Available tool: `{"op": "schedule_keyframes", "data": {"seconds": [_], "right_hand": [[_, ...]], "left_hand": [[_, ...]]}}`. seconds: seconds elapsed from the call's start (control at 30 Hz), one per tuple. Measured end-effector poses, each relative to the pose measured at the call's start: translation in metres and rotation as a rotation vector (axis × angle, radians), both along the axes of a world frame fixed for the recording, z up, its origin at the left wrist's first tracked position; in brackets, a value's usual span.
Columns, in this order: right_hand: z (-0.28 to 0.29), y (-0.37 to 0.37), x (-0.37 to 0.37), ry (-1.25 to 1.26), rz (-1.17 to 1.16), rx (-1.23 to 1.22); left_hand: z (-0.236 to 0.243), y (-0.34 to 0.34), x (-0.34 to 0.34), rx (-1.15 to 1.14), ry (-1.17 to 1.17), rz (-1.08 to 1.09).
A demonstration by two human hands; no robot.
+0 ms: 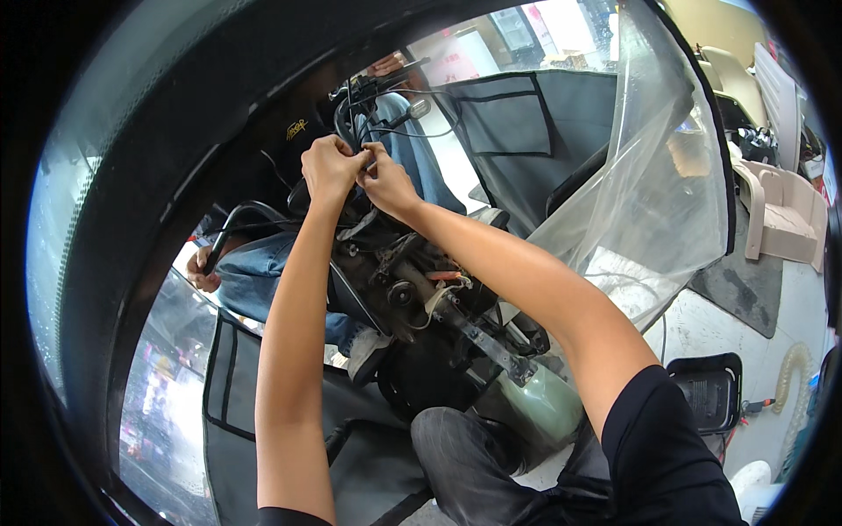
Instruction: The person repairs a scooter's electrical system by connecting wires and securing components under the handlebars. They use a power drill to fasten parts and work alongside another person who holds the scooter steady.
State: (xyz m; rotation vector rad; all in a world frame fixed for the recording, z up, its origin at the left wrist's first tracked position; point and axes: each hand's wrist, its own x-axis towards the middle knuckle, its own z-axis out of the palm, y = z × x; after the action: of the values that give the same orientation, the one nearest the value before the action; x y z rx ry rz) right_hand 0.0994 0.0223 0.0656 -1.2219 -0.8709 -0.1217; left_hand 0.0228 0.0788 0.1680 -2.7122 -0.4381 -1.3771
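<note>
Both of my arms reach forward to the bare front of a scooter (399,285), whose wiring and metal parts show. My left hand (330,171) is closed, thumb and fingers pinched together, just below a bundle of black cables (346,123). Right against it, my right hand (387,184) pinches too, fingertips nearly touching the left thumb. What lies between the fingers is too small and hidden to name. Beyond them is a handlebar (373,85) with thin cables and a small lamp (419,109). A pale green fender (545,408) sits close to my knees.
Another person in jeans (259,273) straddles the scooter; one hand (203,270) grips a black bar at left, another (386,66) is by the far handlebar. A dark cover with clear plastic (645,184) surrounds us. At right are a black tray (704,392), beige chair (783,206) and coiled hose (794,377).
</note>
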Motion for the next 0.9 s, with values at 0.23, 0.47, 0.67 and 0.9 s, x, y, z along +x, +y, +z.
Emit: {"op": "schedule_keyframes", "data": {"seconds": [0.23, 0.47, 0.67, 0.9], "right_hand": [[-0.001, 0.009, 0.009, 0.019, -0.004, -0.009], [0.001, 0.011, -0.006, 0.065, -0.031, -0.028], [-0.001, 0.003, -0.003, 0.099, -0.066, -0.014], [0.006, -0.001, -0.021, 0.123, -0.095, -0.001]], "left_hand": [[-0.011, 0.013, 0.007, 0.071, -0.049, -0.126], [-0.016, 0.035, 0.022, -0.313, -0.045, -0.164], [-0.01, 0.007, 0.019, -0.357, -0.039, -0.018], [-0.008, 0.036, 0.014, -0.638, -0.02, -0.287]]}}
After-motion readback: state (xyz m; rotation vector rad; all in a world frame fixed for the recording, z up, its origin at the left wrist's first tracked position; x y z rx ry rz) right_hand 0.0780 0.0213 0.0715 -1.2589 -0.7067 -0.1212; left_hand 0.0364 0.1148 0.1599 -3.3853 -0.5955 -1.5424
